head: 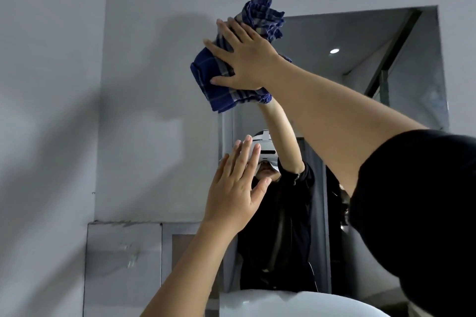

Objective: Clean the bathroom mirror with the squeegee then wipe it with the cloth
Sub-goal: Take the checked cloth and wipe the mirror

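A blue checked cloth (219, 85) is bunched against the upper left corner of the wall mirror (401, 80). My right hand (244, 59) lies flat on the cloth with fingers spread, pressing it to the glass. My left hand (237, 188) is lower down, open with its fingers together, palm toward the mirror's left edge; I cannot tell whether it touches the glass. The mirror reflects a person in a black top and both raised arms. No squeegee is in view.
A grey wall (141, 85) stretches left of the mirror, with a taped panel (123, 265) below. A white rounded basin rim (296, 304) sits at the bottom edge. The mirror reflects a ceiling light (334, 50).
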`<state>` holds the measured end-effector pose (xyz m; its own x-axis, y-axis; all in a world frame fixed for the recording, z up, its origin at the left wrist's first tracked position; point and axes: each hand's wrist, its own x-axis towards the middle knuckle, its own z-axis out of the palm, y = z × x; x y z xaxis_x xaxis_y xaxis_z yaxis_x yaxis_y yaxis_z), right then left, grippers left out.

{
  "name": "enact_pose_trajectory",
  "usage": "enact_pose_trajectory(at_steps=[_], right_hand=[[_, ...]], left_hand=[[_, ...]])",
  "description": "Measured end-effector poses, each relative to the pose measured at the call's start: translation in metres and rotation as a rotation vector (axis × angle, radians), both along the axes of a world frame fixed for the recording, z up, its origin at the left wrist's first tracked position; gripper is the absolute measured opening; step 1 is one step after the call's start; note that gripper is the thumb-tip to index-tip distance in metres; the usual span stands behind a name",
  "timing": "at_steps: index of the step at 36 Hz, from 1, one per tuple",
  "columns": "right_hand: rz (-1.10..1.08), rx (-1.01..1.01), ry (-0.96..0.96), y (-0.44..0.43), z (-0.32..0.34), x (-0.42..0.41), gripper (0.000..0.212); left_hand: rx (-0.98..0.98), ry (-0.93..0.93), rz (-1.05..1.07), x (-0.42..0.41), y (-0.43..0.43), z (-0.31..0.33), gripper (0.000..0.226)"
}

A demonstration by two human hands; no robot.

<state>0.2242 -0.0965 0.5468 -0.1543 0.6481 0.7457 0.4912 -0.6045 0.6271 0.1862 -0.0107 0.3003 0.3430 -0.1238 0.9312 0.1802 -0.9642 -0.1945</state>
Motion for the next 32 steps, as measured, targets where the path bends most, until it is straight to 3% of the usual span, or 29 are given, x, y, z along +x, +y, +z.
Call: enact_pose_trajectory(at_steps=[8,19,26,32], right_hand=[[0.037,0.159,0.098,-0.061,-0.012,0.037,0.081],[-0.016,0.584,0.445,-0.188,-0.043,0.107,0.084],[0.123,1.022,0.636,-0.142,-0.093,0.086,0.081],[0.156,0.927,0.598,-0.078,-0.117,0.052,0.082]], left_hand=[[-0.007,0.000,0.020,-0.001,0.000,0.001,0.068],[-0.108,0.006,-0.031,-0.002,-0.010,0.001,0.069],[-0.172,0.016,-0.043,-0.002,-0.018,-0.002,0.070],[-0.250,0.028,-0.103,-0.003,-0.026,-0.020,0.070]])
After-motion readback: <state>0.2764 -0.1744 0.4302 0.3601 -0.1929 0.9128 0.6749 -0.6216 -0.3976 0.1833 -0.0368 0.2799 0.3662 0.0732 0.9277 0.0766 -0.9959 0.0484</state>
